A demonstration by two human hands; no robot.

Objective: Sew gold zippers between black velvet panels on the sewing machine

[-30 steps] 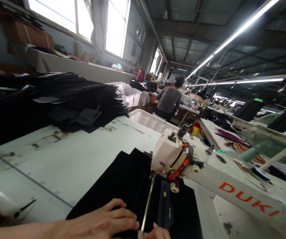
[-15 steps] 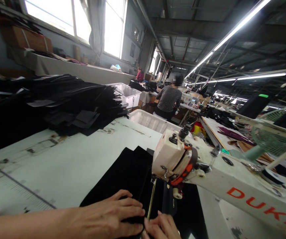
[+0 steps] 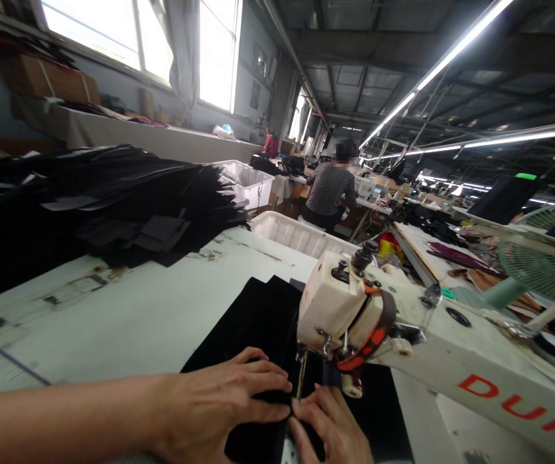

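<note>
Black fabric [image 3: 253,322] lies on the sewing machine table and runs beneath the head of the white sewing machine [image 3: 325,303]. A narrow gold-toothed zipper [image 3: 301,374] stretches from the needle area toward me. My left hand [image 3: 229,399] rests on the fabric left of the zipper, palm down with fingers extended. Close by on the right, my right hand [image 3: 328,425] has thumb and forefinger pinched at the near end of the visible zipper. The fingertips of both hands almost meet there. The machine head hides the stitching point.
A tall heap of black cut pieces [image 3: 127,200] covers the table's far left. White plastic bins [image 3: 301,235] stand beyond the table edge. Ahead sits a co-worker [image 3: 330,190] with their back to me. A green fan [image 3: 533,270] and thread cones [image 3: 502,200] are at right.
Both hands have moved forward, closer to the machine head. The fabric has slid forward with them, and less of the gold zipper shows between needle and fingers. The view has shifted slightly.
</note>
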